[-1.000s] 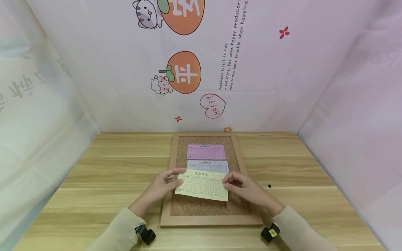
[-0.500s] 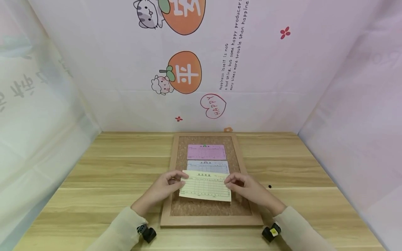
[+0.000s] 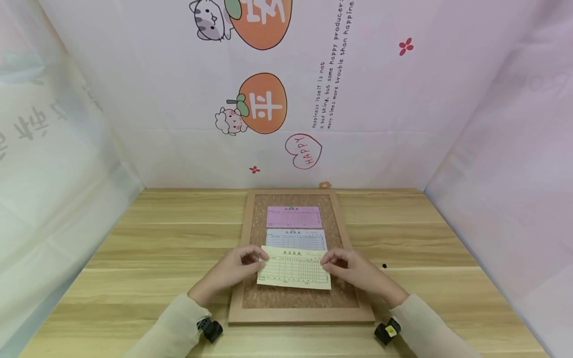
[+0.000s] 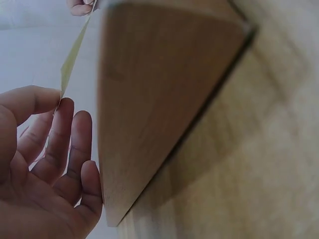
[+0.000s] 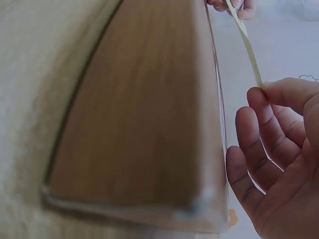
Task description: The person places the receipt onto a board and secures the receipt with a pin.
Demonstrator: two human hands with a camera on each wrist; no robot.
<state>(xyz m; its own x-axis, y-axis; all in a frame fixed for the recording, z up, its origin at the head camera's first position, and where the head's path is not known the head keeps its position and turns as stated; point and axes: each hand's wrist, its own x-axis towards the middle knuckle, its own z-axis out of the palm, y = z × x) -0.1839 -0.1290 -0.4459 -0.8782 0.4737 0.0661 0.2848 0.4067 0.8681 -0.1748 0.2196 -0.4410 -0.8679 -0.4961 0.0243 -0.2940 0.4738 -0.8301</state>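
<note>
A yellow printed form (image 3: 293,271) is stretched between both hands above the corkboard (image 3: 300,299). My left hand (image 3: 235,268) pinches its left edge between thumb and fingers. At the opposite edge, my right hand (image 3: 353,271) does the same. Both wrist views show the yellow slip (image 4: 74,59) nearly edge-on, held off the board's surface. Behind it on the cork lies a pale blue form (image 3: 295,239), its lower part covered by the yellow one. Farther up is a pink form (image 3: 294,217) with a green pushpin (image 3: 291,207) at its top.
The wooden frame (image 3: 302,315) of the board rests on a wood-grain table (image 3: 170,248). A small black object (image 3: 384,266) lies on the table right of the board. Printed cloth (image 3: 358,149) hangs behind and along both sides.
The yellow form has shifted right and slightly toward the person, and looks more level. The left hand moved right with it; the right hand moved only slightly.
</note>
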